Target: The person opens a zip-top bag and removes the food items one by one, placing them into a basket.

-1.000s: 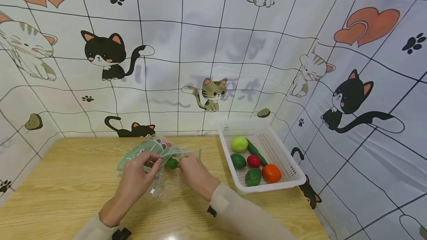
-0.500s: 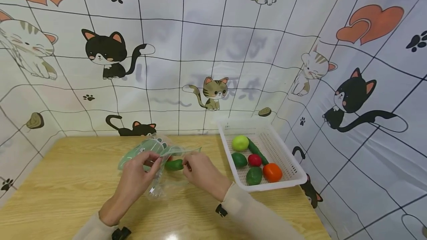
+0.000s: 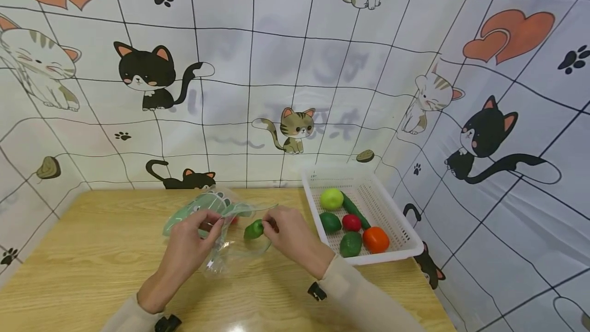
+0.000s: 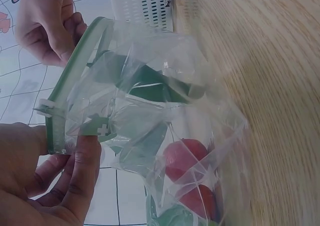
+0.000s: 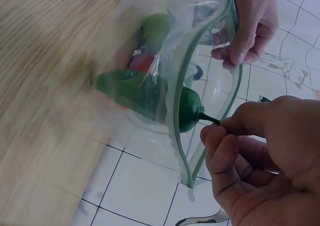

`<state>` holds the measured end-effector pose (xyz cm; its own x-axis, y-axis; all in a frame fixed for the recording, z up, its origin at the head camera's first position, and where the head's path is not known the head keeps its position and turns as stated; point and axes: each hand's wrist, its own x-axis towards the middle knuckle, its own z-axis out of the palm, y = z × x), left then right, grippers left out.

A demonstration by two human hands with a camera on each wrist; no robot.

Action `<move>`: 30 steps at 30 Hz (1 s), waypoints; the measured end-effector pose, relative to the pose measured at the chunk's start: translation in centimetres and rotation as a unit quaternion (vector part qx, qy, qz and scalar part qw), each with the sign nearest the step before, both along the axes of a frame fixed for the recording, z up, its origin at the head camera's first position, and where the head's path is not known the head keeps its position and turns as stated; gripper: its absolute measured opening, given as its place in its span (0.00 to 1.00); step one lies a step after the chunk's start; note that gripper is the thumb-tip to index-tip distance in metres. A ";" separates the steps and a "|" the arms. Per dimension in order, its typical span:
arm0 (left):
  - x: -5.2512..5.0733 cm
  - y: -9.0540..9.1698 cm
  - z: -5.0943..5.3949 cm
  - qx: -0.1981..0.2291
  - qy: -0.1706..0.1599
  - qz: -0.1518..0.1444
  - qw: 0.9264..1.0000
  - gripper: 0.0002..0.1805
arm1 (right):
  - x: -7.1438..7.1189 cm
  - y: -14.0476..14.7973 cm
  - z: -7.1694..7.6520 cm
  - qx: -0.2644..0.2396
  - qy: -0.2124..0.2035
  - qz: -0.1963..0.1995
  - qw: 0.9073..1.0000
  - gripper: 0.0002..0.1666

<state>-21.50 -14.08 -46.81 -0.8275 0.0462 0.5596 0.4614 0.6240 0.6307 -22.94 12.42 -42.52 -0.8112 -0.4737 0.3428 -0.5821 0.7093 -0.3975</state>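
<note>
My left hand (image 3: 191, 242) pinches the green zip edge of a clear plastic bag (image 4: 135, 51), its mouth parted. At that mouth, my right hand (image 3: 290, 237) pinches the thin stem of a green pepper (image 3: 253, 229). The right wrist view shows the pepper (image 5: 135, 96) passing through the opening, its top at the zip edge and its tapered end behind the clear film. Deeper in the bag lie two round red pieces (image 4: 185, 158) and a yellow-green piece (image 5: 155, 31). Green print on the film covers part of the contents.
A white perforated basket (image 3: 405, 240) stands to the right on the wooden table (image 3: 83, 265). It holds a yellow-green fruit (image 3: 331, 199), a cucumber (image 3: 356, 209), two dark green pieces (image 3: 351, 244), a small red piece (image 3: 352, 222) and an orange-red tomato (image 3: 376, 240). Cat-print cloth hangs behind.
My right hand has moved right, drawing the pepper by its stem toward and through the bag's mouth; more of it shows. My left hand has stayed put on the bag.
</note>
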 end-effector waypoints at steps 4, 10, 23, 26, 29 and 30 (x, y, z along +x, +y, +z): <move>0.1 -0.1 0.1 0.003 -0.008 -0.003 1.000 0.03 | 0.2 0.7 0.6 0.007 0.009 -0.006 1.000 0.05; 0.3 -0.3 0.1 0.005 -0.019 -0.003 1.000 0.03 | 0.6 1.6 1.5 0.064 0.019 -0.023 0.998 0.06; 0.2 -0.3 0.0 0.001 -0.019 -0.002 1.000 0.04 | 0.8 3.3 2.8 0.031 0.055 -0.018 0.998 0.04; 0.1 -0.3 -0.1 0.001 -0.020 -0.003 1.000 0.04 | 0.7 3.9 3.3 0.012 0.058 -0.026 0.998 0.03; 0.1 -0.3 -0.2 0.001 -0.017 -0.004 1.000 0.04 | 0.5 4.6 3.9 -0.003 0.062 -0.034 0.997 0.03; 0.1 -0.3 -0.2 0.002 -0.017 -0.004 1.000 0.04 | 0.4 4.8 4.1 -0.006 0.065 -0.036 0.997 0.03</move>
<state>-21.41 -14.42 -47.00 -0.8453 0.0508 0.5319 0.4454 0.6169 0.6489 -22.49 17.24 -38.42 -0.7916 -0.4111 0.4520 -0.5767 0.7471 -0.3305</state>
